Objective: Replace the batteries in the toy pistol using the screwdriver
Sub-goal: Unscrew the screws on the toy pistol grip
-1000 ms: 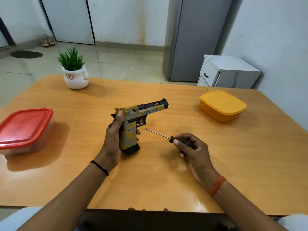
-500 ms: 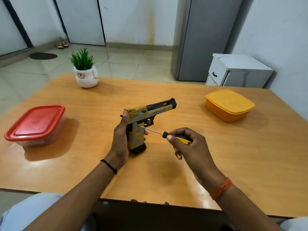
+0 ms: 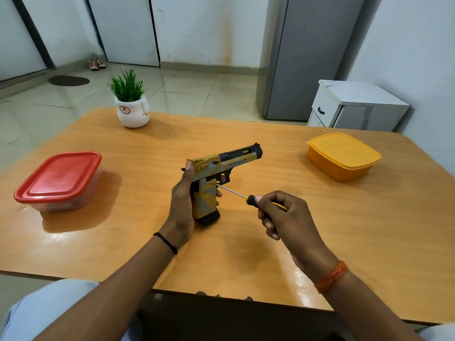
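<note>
With my left hand point(image 3: 181, 207) gripping the toy pistol point(image 3: 216, 178) upright, my right hand point(image 3: 285, 217) pinches the screwdriver point(image 3: 248, 196), its shaft aimed left at the grip screw.

Left hand point(image 3: 181, 205) wrapped in a grip, right hand point(image 3: 286, 217) curled (seemingly pinching).

The toy pistol point(image 3: 222, 166) was finished in mottled yellow and grey, with a black slide front and black magazine base. The screwdriver point(image 3: 248, 196) was given a black-and-yellow handle and a silver shaft. The desk point(image 3: 246, 254) was surfaced in orange-brown wood grain. One container point(image 3: 59, 180) was lidded in red; the other container point(image 3: 343, 156) was coloured yellow-orange throughout. Green leaves were set in a white pot point(image 3: 132, 112).
</note>
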